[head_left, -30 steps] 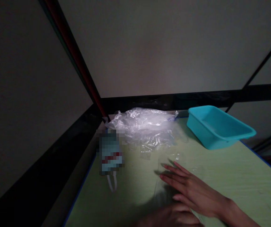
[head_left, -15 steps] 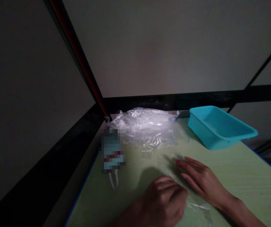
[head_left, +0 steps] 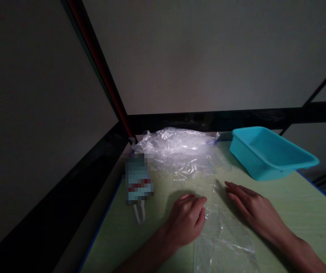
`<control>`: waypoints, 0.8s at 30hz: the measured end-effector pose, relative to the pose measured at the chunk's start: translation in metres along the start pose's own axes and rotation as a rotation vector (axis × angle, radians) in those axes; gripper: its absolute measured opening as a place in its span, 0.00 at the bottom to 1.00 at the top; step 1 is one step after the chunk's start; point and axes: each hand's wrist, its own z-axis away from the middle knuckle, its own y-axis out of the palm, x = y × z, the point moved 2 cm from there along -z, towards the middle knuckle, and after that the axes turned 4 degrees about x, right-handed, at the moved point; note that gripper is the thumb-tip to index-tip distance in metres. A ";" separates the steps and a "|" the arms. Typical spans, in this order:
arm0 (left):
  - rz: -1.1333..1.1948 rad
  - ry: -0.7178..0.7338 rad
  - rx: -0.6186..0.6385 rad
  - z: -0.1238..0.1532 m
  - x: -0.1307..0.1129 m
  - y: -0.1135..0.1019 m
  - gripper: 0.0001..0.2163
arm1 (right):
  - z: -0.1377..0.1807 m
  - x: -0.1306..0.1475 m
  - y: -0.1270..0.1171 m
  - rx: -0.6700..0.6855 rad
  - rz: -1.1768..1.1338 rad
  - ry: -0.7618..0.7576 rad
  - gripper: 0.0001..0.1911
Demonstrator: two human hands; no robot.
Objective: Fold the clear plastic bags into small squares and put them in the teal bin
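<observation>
A clear plastic bag [head_left: 222, 242] lies flat on the table in front of me. Over its left edge is my left hand [head_left: 187, 220], fingers curled into a loose fist with the thumb against them; whatever they may grip is hidden. My right hand [head_left: 255, 208] rests just right of the bag, its fingers stretched out together and pointing up and left, holding nothing. Farther back lies a crumpled heap of clear plastic bags [head_left: 177, 148].
A turquoise plastic basin [head_left: 265, 159] stands at the table's back right. On the left lies a blurred pale-green item [head_left: 138, 180] with a white strap. The green table [head_left: 307, 227] has blue edging and meets walls behind and at left.
My left hand has moved away from me and slightly left, uncovering more of the flat bag. My right hand has shifted a little to the right. The view has turned slightly.
</observation>
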 end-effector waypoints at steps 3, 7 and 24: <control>0.005 -0.026 0.015 0.000 0.001 0.001 0.10 | -0.002 -0.001 0.005 -0.008 -0.013 -0.007 0.20; -0.002 -0.054 0.026 0.000 0.002 0.002 0.11 | -0.004 -0.004 0.008 -0.040 -0.027 -0.032 0.21; 0.020 -0.084 0.044 -0.001 0.003 0.002 0.10 | 0.011 -0.023 -0.017 0.103 -0.088 -0.205 0.17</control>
